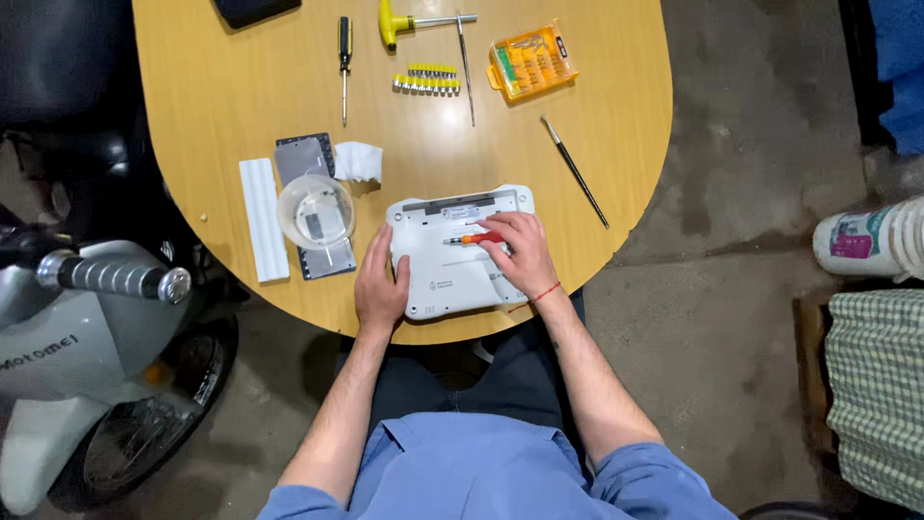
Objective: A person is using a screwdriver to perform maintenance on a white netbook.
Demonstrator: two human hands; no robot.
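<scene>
- Head view looking straight down: right hand is wrapped around a small orange-handled screwdriver, the tip lying across the back of a white plastic mini laptop that sits upside down at the near edge of the table.
- Left hand isn't gripping anything, just lies flat with its fingers spread on the left edge of the casing, pinning it down.
- Progress-wise, I'd say early-to-middle: the bottom cover looks to be still on the shell, with no gap that I can make out. Can't tell how many screws are out, they're too small to see.
- Just left of the laptop sits a clear round plastic tub on top of a grey rectangular panel, with a long white ribbed strip beside it and a crumpled white tissue behind. Those flat bits might be parts already removed, but that's a guess.
- Further back on the oval wooden table: a black-handled screwdriver, a yellow T-handle driver, a row of yellow-tipped bits, an orange bit case and a thin dark brush. None of these are being touched.
</scene>
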